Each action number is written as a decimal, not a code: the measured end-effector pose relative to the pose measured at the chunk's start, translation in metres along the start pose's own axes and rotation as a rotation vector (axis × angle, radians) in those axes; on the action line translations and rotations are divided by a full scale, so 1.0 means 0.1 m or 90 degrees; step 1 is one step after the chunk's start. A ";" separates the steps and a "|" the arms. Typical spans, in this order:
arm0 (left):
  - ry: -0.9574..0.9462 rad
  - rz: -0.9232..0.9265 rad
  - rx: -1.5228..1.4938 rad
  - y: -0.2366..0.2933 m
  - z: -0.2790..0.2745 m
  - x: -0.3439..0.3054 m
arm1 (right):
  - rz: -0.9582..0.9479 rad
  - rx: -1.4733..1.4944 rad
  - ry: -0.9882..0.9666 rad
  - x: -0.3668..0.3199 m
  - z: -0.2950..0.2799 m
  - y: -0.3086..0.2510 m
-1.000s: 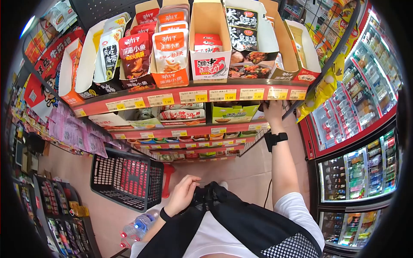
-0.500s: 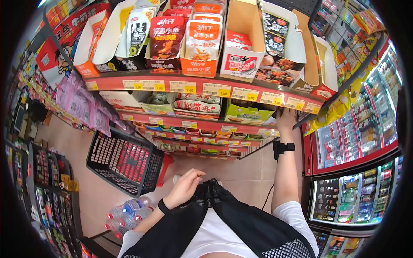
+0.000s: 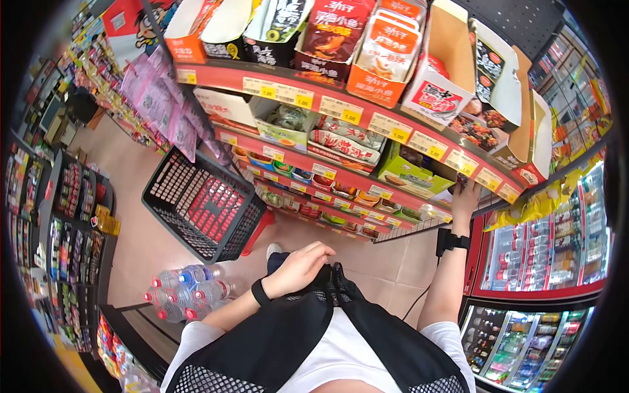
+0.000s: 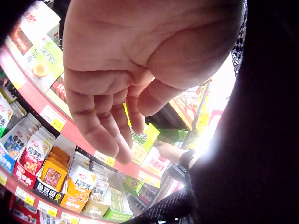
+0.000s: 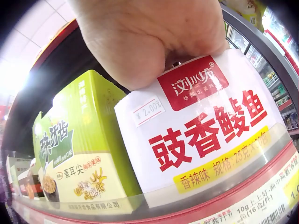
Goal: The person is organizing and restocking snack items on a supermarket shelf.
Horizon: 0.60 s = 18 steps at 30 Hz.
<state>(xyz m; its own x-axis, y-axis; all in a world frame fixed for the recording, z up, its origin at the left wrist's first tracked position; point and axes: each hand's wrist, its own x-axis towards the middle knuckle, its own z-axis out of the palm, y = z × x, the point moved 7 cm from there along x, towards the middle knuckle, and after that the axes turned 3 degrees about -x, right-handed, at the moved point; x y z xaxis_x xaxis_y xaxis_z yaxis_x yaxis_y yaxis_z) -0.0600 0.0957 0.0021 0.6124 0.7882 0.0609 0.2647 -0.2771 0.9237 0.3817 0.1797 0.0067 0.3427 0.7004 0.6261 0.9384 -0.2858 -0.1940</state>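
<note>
My right hand [image 3: 464,194] reaches up into the second shelf, under the price strip [image 3: 458,160]. In the right wrist view this hand [image 5: 149,37] sits over the top of a white carton [image 5: 201,126] with a red label and red characters. Its fingers are hidden behind the carton's front. A green carton [image 5: 79,154] stands directly left of it. My left hand [image 3: 301,267] rests against the black mesh vest [image 3: 288,327] at my chest. In the left wrist view its fingers [image 4: 107,130] hang loosely curled and hold nothing.
Snack shelves [image 3: 341,108] with open display cartons fill the front. A black and red shopping basket [image 3: 200,206] stands on the floor at left, with a pack of water bottles [image 3: 187,291] nearer me. Drink fridges [image 3: 550,242] stand at right.
The head view has swung down and tilted, so the shelves now slant to the upper right. My right hand stays at the same shelf spot. My left hand stays on the vest.
</note>
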 end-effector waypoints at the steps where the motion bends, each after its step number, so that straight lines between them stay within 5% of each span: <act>1: 0.001 -0.003 -0.020 -0.03 0.01 -0.01 | 0.008 -0.004 -0.010 0.00 0.00 0.01; 18: 0.041 0.005 -0.016 -0.15 -0.12 -0.09 | -0.005 0.042 0.052 -0.05 -0.03 0.07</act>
<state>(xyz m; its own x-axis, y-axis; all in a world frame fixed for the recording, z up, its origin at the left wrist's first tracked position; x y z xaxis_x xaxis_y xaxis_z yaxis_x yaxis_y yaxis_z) -0.0788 0.0990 -0.0076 0.5648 0.8201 0.0919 0.2402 -0.2700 0.9324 0.3864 0.1724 0.0042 0.3330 0.6459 0.6870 0.9429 -0.2346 -0.2365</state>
